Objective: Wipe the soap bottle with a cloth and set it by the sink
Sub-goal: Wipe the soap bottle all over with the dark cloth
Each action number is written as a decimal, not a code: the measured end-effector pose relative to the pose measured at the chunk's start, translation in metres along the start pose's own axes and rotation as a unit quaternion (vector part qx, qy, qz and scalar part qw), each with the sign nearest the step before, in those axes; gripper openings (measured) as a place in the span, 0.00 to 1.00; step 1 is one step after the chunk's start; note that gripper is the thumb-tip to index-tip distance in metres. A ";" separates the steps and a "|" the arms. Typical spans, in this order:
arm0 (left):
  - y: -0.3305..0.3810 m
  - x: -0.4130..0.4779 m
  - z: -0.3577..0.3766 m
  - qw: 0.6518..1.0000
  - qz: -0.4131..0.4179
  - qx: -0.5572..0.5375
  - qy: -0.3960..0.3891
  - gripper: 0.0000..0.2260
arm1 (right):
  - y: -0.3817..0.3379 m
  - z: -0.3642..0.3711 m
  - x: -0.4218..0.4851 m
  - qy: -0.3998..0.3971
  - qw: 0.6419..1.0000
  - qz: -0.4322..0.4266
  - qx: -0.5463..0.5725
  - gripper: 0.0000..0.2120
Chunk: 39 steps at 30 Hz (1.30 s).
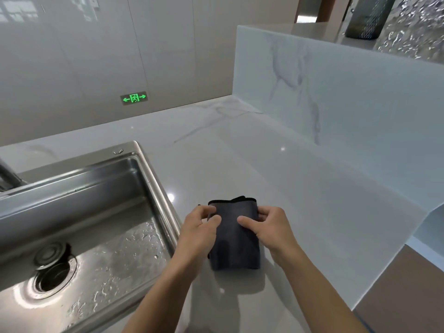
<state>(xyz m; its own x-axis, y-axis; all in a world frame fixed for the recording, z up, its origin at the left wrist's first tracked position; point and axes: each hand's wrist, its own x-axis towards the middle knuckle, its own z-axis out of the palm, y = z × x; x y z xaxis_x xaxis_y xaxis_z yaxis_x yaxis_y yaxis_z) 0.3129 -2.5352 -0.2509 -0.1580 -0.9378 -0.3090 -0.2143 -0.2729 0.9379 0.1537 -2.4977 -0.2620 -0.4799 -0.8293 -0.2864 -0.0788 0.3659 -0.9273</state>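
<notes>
A folded dark grey cloth (236,239) with black edging is held just above the white marble counter (240,152), right of the sink. My left hand (198,233) grips its left edge, thumb on top. My right hand (271,227) grips its right edge, thumb pressed onto the fabric. No soap bottle shows in the head view.
A wet stainless steel sink (101,212) with a round drain (51,272) lies at the left; part of a faucet (9,175) shows at the far left edge. A raised marble ledge (336,80) stands along the right, with a dark mesh-wrapped vessel (367,18) on top.
</notes>
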 end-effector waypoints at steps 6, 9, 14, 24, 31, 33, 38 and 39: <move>0.000 -0.014 -0.003 0.999 0.041 -0.007 0.009 0.11 | -0.004 0.005 -0.010 0.008 0.999 -0.045 0.027 0.14; 0.006 -0.029 -0.007 0.998 0.060 -0.020 0.013 0.13 | -0.011 0.001 -0.020 0.000 0.996 -0.068 0.050 0.11; 0.014 -0.073 -0.020 0.995 0.079 -0.039 0.039 0.17 | -0.028 -0.004 -0.063 -0.033 0.989 -0.122 0.075 0.10; 0.005 -0.192 -0.087 0.992 0.065 -0.086 0.058 0.10 | -0.050 0.019 -0.165 -0.154 0.960 -0.188 0.142 0.11; -0.015 -0.253 -0.155 0.979 0.107 -0.079 0.155 0.11 | -0.054 0.078 -0.225 -0.245 0.934 -0.197 0.172 0.10; -0.022 -0.271 -0.179 0.974 0.117 -0.079 0.179 0.13 | -0.055 0.101 -0.244 -0.263 0.928 -0.201 0.173 0.10; -0.040 -0.304 -0.244 0.960 0.145 -0.071 0.231 0.12 | -0.059 0.164 -0.289 -0.294 0.914 -0.223 0.169 0.11; -0.044 -0.309 -0.259 0.957 0.149 -0.071 0.238 0.13 | -0.060 0.178 -0.297 -0.296 0.914 -0.220 0.170 0.11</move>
<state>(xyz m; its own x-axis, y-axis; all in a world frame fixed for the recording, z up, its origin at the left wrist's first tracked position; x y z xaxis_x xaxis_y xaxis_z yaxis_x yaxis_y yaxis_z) 0.6204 -2.2893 -0.1561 0.2717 -0.9611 0.0504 -0.0897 0.0269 0.9956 0.4564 -2.3479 -0.1644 0.0985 -0.9844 0.1459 0.1743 -0.1272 -0.9764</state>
